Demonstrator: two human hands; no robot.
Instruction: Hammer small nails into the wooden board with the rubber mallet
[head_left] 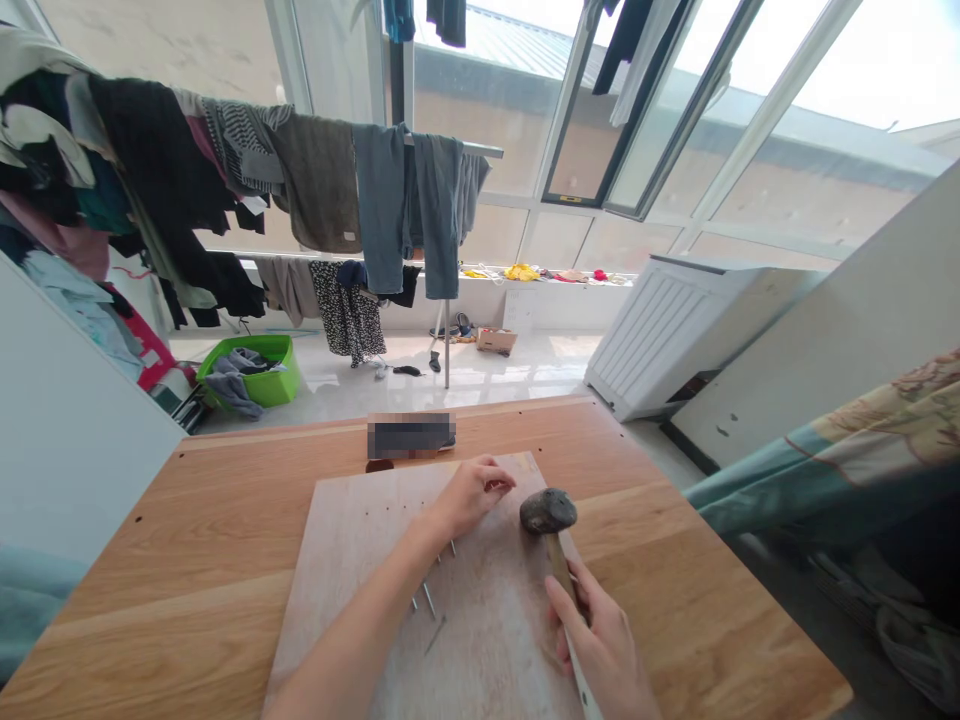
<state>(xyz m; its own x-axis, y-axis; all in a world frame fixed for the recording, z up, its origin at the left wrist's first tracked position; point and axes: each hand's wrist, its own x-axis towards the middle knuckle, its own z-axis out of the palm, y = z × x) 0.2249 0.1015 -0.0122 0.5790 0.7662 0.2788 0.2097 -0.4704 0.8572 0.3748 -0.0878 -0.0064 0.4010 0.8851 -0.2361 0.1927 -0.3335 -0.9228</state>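
A pale wooden board lies on the oak table top. My right hand is shut around the wooden handle of a hammer, whose dark, rough head is raised slightly above the board's right edge. My left hand rests over the board's far part, fingers curled together, and anything inside them is hidden. Several metal nails stand tilted in the board just below my left wrist. One thin nail seems to lie flat nearby.
A blurred dark object lies at the table's far side. Beyond the table are a clothes rack hung with laundry, a green basket on the floor and a white radiator cover. Patterned teal cloth hangs at the right.
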